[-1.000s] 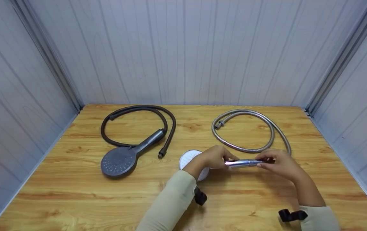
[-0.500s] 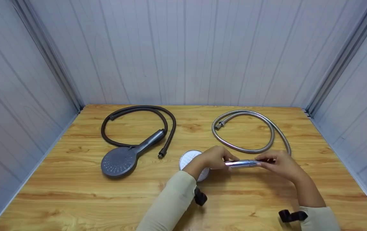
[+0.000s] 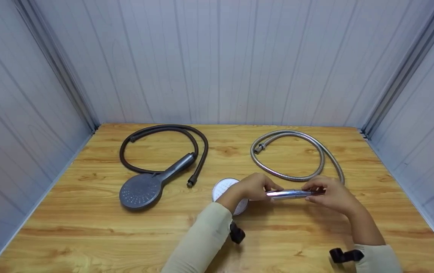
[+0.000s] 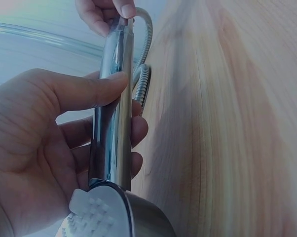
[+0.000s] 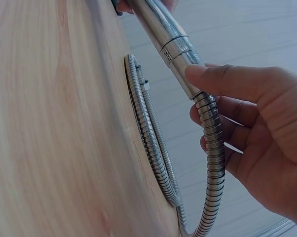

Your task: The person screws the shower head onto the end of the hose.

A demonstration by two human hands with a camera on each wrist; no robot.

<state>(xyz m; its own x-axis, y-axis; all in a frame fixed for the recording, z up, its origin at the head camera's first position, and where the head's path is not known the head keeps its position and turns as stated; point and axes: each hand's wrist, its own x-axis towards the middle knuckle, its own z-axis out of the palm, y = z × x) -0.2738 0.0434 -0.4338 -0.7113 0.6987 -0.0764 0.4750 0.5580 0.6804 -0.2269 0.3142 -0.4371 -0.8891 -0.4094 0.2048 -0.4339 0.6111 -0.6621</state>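
Observation:
My left hand (image 3: pixel 254 186) grips the chrome handle (image 4: pixel 111 133) of a shower head, thumb along one side and fingers behind. Its round white spray face (image 3: pixel 222 185) shows left of that wrist in the head view, partly hidden by the hand. At the handle's far end my right hand (image 3: pixel 332 194) pinches the smooth metal connector (image 5: pixel 187 76) of a ribbed steel shower hose (image 5: pixel 213 158). Connector and handle stand in one line, meeting at a ringed joint. From the connector the hose bends down between the right fingers and the table.
The rest of the steel hose loops on the wooden table (image 3: pixel 126 242) behind the hands, its free end nut (image 3: pixel 259 148) inside the loop. To the left lie a dark grey shower head (image 3: pixel 141 190) and a coiled black hose (image 3: pixel 201 140). Panelled walls (image 3: pixel 217 60) enclose the back and sides.
My right fingers and thumb have shifted slightly about the connector. The left hand and the shower head hold almost still.

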